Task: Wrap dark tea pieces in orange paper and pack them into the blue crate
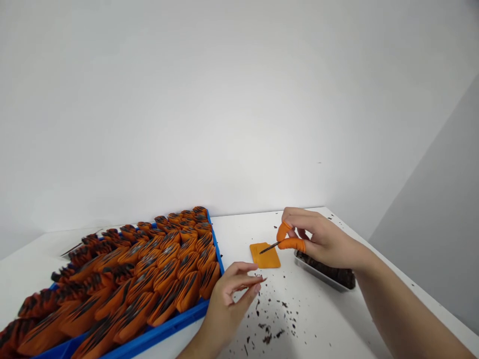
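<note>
My right hand wears orange finger cots on its thumb and index finger. Pinched between them is a thin dark strip, its tip pointing left above a small stack of flat orange packets on the table. My left hand is lower and to the left, thumb and fingers nearly together. Something thin and brownish, seen edge-on, shows at its fingertips; I cannot make out what it is. Beneath my right wrist, a metal tray holds dark brown pieces, partly hidden by the hand.
On the left, a blue crate is packed with rows of orange packets containing dark material. Dark crumbs lie scattered over the white table. A white wall rises behind the table's back edge.
</note>
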`<state>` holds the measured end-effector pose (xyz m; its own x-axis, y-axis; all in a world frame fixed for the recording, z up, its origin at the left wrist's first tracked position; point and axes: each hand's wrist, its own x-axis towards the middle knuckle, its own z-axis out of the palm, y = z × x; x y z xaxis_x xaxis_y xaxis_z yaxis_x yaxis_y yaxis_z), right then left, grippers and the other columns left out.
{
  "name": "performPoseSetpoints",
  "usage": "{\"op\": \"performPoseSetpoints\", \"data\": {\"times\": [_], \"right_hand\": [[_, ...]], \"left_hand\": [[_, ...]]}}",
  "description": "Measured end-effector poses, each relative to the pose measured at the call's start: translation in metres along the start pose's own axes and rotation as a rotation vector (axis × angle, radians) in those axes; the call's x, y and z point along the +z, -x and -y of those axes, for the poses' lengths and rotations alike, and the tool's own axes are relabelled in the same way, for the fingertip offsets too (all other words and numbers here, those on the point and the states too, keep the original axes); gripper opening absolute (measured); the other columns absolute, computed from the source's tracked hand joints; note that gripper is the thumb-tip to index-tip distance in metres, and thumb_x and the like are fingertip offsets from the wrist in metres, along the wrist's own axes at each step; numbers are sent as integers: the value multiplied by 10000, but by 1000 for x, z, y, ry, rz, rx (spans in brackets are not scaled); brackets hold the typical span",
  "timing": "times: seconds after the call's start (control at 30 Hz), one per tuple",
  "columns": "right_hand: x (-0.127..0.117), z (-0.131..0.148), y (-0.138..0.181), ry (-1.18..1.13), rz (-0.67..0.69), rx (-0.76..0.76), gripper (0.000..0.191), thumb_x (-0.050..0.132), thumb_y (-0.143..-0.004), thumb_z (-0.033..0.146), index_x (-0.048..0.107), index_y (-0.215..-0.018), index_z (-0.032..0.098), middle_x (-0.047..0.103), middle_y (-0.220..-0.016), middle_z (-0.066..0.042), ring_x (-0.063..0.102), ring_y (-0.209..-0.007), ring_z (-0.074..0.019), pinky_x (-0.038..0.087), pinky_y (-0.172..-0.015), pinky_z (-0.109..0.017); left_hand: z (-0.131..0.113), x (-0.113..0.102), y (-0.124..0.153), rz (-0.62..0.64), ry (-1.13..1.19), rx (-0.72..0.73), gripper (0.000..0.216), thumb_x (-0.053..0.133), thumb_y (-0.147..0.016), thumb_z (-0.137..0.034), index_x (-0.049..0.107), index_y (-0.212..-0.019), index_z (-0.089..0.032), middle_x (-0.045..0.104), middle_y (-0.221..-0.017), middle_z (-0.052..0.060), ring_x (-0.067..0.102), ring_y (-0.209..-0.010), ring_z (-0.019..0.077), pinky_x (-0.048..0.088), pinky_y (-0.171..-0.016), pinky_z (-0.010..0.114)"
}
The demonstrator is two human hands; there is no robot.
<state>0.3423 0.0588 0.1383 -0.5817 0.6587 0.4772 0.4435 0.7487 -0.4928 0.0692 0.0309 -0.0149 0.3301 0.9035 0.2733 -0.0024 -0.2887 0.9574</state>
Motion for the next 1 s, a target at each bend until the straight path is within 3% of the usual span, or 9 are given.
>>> {"op": "performPoseSetpoints", "data": {"times": [0.17, 0.23, 0.3, 0.37, 0.43, 0.6, 0.7, 0.83, 1.0], "right_hand": [[-14, 3, 7, 38, 30, 13, 176, 684, -1063, 388, 721, -988, 234, 616, -878, -23, 522, -755, -157, 436, -640, -286], [-17, 6, 9, 31, 49, 10, 182, 678, -1067, 388, 716, -977, 235, 611, -867, -21, 524, -762, -159, 430, -637, -287], [-17, 10, 10, 17, 65, -12, 201, 678, -1068, 380, 698, -936, 230, 604, -841, -17, 528, -774, -162, 426, -641, -288], [-15, 13, 11, -9, 93, -32, 210, 681, -1067, 360, 682, -910, 221, 602, -831, -12, 533, -774, -156, 430, -647, -282], [-11, 15, 10, -41, 137, -31, 188, 689, -1063, 343, 683, -925, 215, 611, -855, -10, 544, -770, -142, 434, -644, -268], [1, 18, 5, -89, 221, 18, 183, 700, -1054, 332, 676, -918, 211, 582, -876, -3, 544, -786, -132, 432, -646, -251], [7, 19, 2, -88, 242, 51, 171, 694, -1050, 299, 669, -907, 209, 567, -875, -4, 542, -798, -140, 433, -654, -258], [9, 21, 0, -120, 273, 79, 147, 695, -1044, 287, 665, -919, 217, 598, -900, -13, 569, -834, -152, 459, -681, -269], [11, 21, -3, -162, 266, 132, 182, 689, -1042, 307, 635, -891, 222, 621, -909, -12, 582, -855, -155, 480, -700, -275]], "left_hand": [[5, 1, 2, 22, 14, 83, 69, 830, -916, -292, 859, -872, -247, 791, -1223, 128, 758, -1202, 326, 652, -1005, 444], [7, 4, 5, 9, 47, 94, 110, 855, -862, -210, 792, -772, -222, 821, -1156, 118, 747, -1236, 343, 659, -994, 446], [8, 7, 7, 13, 104, 38, 152, 848, -851, -203, 736, -748, -211, 823, -1160, 129, 715, -1291, 368, 704, -802, 369], [9, 9, 9, 21, 145, -42, 161, 821, -887, -256, 722, -771, -206, 815, -1162, 151, 700, -1297, 378, 651, -555, 253], [11, 11, 10, 17, 146, -85, 159, 791, -923, -302, 738, -816, -198, 808, -1123, 156, 751, -1152, 340, 567, -437, 189], [16, 14, 9, -64, 145, -133, 234, 836, -888, -335, 695, -800, -171, 788, -1030, 112, 702, -686, 159, 543, -398, 175], [17, 16, 8, -112, 158, -158, 279, 874, -854, -365, 675, -915, -179, 771, -1002, 98, 709, -695, 176, 577, -393, 203], [13, 19, 7, -137, 178, -200, 537, 930, -792, -368, 610, -1195, -213, 741, -1091, 103, 756, -860, 254, 582, -373, 206], [15, 19, 10, -91, 220, -218, 662, 940, -782, -322, 544, -1308, -253, 712, -1256, 117, 753, -809, 206, 580, -398, 188]]}}
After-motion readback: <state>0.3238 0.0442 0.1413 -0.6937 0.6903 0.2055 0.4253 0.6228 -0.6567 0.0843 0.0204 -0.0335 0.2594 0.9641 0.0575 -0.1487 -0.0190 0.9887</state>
